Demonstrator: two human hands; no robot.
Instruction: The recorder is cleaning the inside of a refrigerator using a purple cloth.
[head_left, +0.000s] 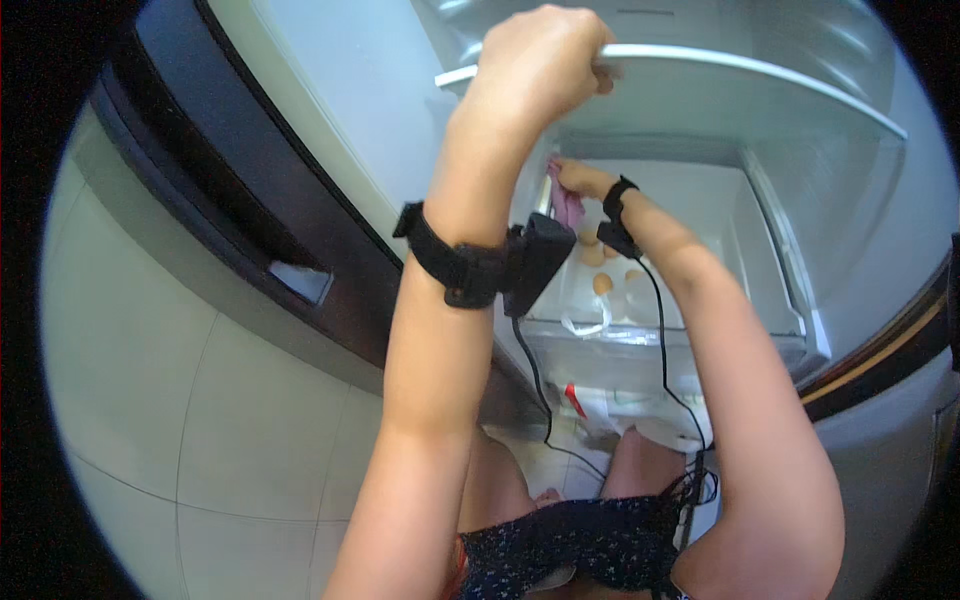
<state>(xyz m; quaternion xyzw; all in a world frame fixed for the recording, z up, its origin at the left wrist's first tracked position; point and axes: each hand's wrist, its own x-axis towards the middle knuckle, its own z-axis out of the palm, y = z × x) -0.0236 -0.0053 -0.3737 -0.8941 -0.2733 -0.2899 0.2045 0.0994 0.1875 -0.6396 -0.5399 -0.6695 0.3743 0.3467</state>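
Note:
My left hand (544, 56) grips the white front edge of a refrigerator glass shelf (735, 64), its fingers curled under the rim. Lower down, my right hand (585, 180) reaches beneath that shelf and holds a pink cloth (568, 202). The cloth touches or hangs close by the left side of the compartment. Under my right wrist several brown eggs (602, 283) lie in a clear drawer (622, 335). A white looped strip (589, 328) rests at the drawer's front. The fingertips of my right hand are partly hidden by the cloth.
The refrigerator's inner left wall (352, 97) and a dark door or panel (247, 172) stand at my left. White bags with a red mark (576, 401) sit in a lower drawer. Black cables (664, 360) run from both wrist straps. Tiled floor (247, 420) extends at lower left.

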